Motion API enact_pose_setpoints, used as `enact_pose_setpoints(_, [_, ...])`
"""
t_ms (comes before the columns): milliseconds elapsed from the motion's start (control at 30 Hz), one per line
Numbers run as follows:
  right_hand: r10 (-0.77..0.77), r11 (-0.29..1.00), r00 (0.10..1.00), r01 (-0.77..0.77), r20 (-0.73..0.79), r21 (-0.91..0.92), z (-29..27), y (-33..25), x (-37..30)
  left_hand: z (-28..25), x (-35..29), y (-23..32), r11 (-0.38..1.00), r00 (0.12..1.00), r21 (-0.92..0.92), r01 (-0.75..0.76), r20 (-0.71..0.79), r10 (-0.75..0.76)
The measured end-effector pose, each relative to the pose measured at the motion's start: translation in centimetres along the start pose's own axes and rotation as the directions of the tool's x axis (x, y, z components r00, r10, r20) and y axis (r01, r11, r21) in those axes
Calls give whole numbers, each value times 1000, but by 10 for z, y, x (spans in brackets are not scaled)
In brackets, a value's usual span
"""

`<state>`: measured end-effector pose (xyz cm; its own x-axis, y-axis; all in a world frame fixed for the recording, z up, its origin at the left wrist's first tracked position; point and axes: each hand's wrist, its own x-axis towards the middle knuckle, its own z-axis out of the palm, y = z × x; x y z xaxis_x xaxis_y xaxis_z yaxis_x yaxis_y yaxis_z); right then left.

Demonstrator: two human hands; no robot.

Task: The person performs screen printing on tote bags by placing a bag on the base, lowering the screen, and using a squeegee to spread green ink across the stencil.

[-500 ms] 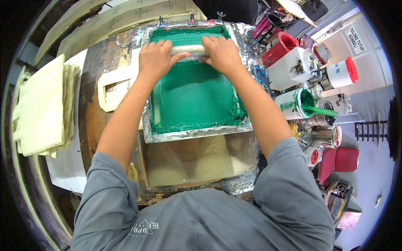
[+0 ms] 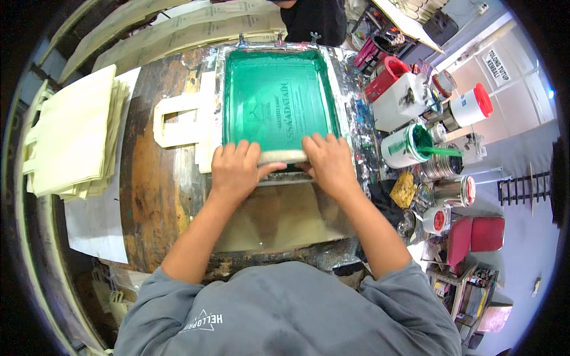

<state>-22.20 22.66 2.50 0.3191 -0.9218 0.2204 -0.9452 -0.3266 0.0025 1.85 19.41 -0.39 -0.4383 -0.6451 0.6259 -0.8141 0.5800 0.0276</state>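
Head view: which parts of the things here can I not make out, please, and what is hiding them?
Head view, all four:
Squeegee: working edge, hidden beneath its body, left hand and right hand.
Pale bag: the part beneath the green-inked screen, which covers it.
Green stick: inner end, hidden inside the white bucket.
Person in black: head, cut off by the picture's upper edge.

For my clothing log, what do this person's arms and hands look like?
Loose grey short sleeves leave both forearms bare. The left hand and right hand are ungloved. White print with an angular outline marks the grey shirt.
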Motion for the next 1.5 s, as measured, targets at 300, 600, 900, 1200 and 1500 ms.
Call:
enact_pose_setpoints(300, [-70, 988, 997, 74, -30, 136, -10, -2, -18, -25, -79, -41, 892, 918, -218, 395, 138, -373])
enact_pose_setpoints(600, [61, 988, 978, -31, -200, 150, -14, -21, -26, -28, -99, -54, 860, 867, -189, 474, 271, -419])
enact_pose_setpoints(900, [-113, 991, 759, 38, -641, -129, -130, 22, 96, -53, 3, -70, 553, 844, -761, 339, -13, -537])
enact_pose_setpoints(1200, [-126, 991, 724, 56, -678, -124, -166, 34, 138, -13, -34, -121, 968, 956, -242, 71, 294, 4])
enact_pose_setpoints(1500, [21, 999, 863, -36, -505, -21, -193, 34, 149, -45, 7, -164, 987, 983, -148, -65, 159, 89])
